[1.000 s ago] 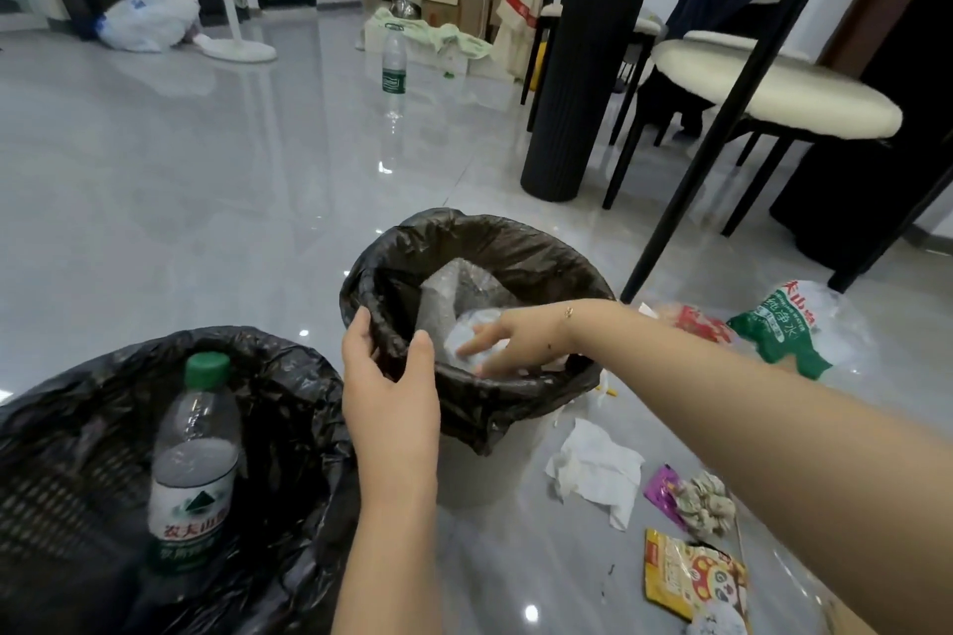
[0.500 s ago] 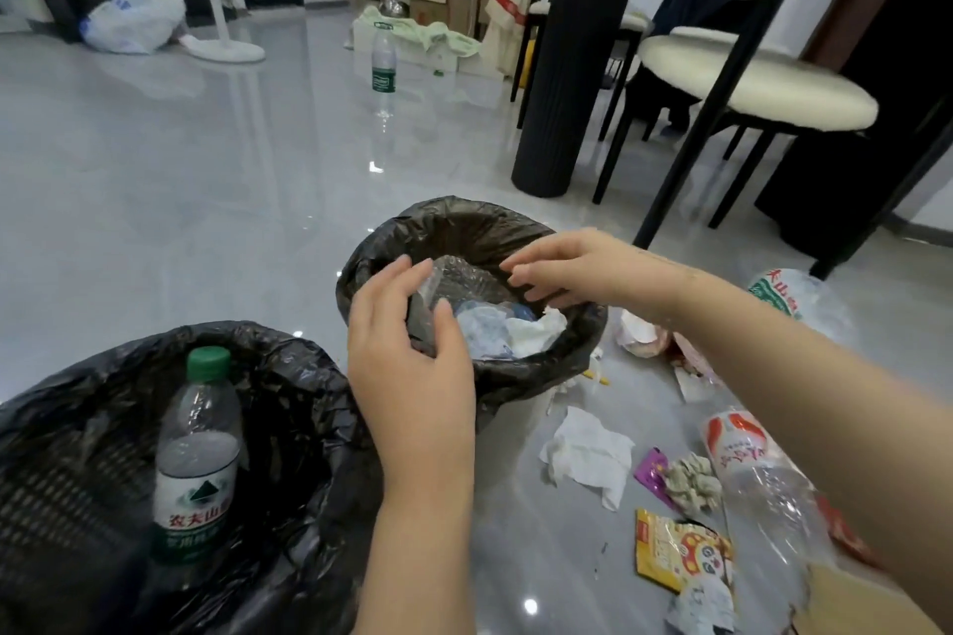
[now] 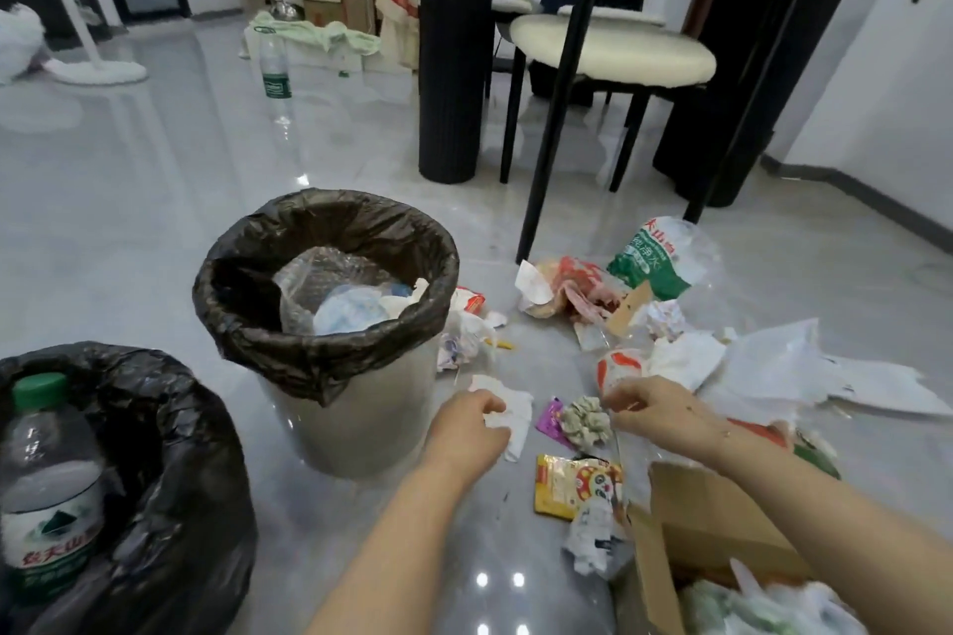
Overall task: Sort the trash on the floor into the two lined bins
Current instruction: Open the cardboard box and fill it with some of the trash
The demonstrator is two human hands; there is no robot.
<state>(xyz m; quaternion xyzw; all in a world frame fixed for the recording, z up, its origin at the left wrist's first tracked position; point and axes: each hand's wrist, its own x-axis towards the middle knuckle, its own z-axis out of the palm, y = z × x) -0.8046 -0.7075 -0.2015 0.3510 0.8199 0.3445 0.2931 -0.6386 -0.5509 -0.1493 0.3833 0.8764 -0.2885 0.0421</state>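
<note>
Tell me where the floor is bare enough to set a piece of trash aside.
Bare floor lies left of the white bin, behind the black-bagged bin, and near the forearms. It is crowded right of the white bin: tissue, wrappers, yellow packet, cardboard box.

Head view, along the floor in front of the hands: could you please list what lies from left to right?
Water bottle in black bin → grey bin → white tissue → purple wrapper → crumpled grey-green wad → cardboard box.

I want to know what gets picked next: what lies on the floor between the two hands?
In the head view, between the left hand and right hand lie a purple wrapper and a crumpled greenish wad.
</note>
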